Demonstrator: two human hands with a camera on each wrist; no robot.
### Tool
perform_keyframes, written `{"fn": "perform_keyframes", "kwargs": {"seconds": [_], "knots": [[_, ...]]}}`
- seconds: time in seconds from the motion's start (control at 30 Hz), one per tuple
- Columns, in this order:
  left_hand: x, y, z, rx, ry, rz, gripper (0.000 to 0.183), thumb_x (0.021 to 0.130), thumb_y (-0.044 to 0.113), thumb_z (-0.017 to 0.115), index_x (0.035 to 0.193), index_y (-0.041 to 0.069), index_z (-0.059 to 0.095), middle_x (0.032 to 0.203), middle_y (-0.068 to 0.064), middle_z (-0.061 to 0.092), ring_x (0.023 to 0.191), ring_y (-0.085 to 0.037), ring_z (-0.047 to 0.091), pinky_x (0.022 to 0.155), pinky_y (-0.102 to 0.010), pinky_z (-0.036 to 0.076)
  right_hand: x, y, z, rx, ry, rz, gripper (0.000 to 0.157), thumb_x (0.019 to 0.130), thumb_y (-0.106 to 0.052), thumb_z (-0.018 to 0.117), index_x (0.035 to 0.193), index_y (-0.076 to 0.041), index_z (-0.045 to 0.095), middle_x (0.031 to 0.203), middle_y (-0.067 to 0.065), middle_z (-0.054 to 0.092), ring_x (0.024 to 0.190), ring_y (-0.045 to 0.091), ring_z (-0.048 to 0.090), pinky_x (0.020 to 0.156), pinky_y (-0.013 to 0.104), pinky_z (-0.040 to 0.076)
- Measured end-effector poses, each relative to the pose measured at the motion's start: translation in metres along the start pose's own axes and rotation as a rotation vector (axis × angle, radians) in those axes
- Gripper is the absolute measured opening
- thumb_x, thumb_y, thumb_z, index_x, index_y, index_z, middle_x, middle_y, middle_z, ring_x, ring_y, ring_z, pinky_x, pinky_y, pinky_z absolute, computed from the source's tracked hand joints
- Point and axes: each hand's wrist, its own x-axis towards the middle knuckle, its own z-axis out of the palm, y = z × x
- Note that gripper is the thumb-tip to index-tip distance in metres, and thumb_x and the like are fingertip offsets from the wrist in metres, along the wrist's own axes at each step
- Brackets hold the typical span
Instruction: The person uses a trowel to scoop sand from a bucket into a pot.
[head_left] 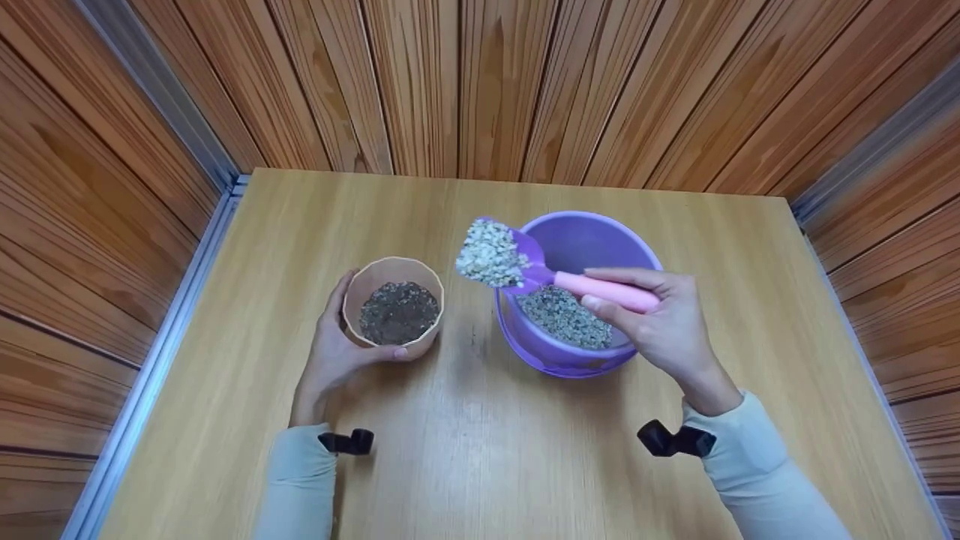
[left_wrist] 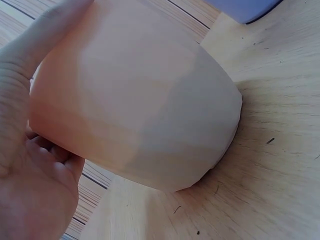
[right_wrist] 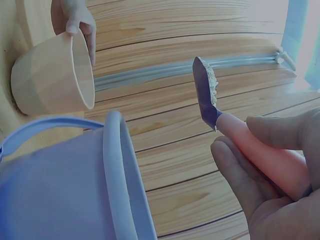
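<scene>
My left hand [head_left: 339, 349] grips the side of a peach flower pot [head_left: 431, 343], which stands on the table with dark soil [head_left: 399, 313] inside. In the left wrist view the pot's smooth wall [left_wrist: 150, 95] fills most of the picture, thumb along it. My right hand [head_left: 667, 319] holds a small trowel by its pink handle [head_left: 607, 291]. Pale grit [head_left: 491, 253] is heaped on the trowel's purple blade [head_left: 534, 259]. The blade is over the left rim of a purple bucket [head_left: 600, 236]. Grey grit [head_left: 566, 319] lies in the bucket.
The wooden table [head_left: 480, 450] is edged by plank walls [head_left: 495, 90] at the back and sides. The bucket's handle [right_wrist: 55, 121] hangs down its outside. A few dark crumbs [left_wrist: 270, 140] lie on the table by the pot. Each wrist carries a black camera [head_left: 352, 442].
</scene>
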Motion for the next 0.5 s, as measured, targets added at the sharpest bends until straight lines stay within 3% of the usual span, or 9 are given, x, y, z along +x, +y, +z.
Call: {"fn": "perform_keyframes", "kwargs": {"seconds": [0.27, 0.5], "knots": [[-0.008, 0.032, 0.0, 0.011, -0.017, -0.041, 0.126, 0.061, 0.007, 0.099, 0.16, 0.003, 0.022, 0.16, -0.015, 0.034, 0.147, -0.028, 0.029, 0.122, -0.044, 0.024, 0.006, 0.001, 0.021, 0.055, -0.062, -0.025, 0.029, 0.079, 0.005, 0.084, 0.107, -0.003, 0.08, 0.1, 0.01, 0.077, 0.082, 0.021, 0.072, 0.069, 0.026, 0.06], [-0.002, 0.003, -0.002, -0.005, -0.005, -0.045, 0.129, 0.059, 0.008, 0.1, 0.161, 0.011, 0.022, 0.161, -0.008, 0.033, 0.147, -0.022, 0.029, 0.122, -0.041, 0.023, 0.008, 0.001, 0.045, 0.058, -0.105, -0.053, 0.029, 0.08, -0.002, 0.086, 0.107, -0.006, 0.08, 0.101, 0.005, 0.078, 0.085, 0.021, 0.074, 0.071, 0.027, 0.061]]}}
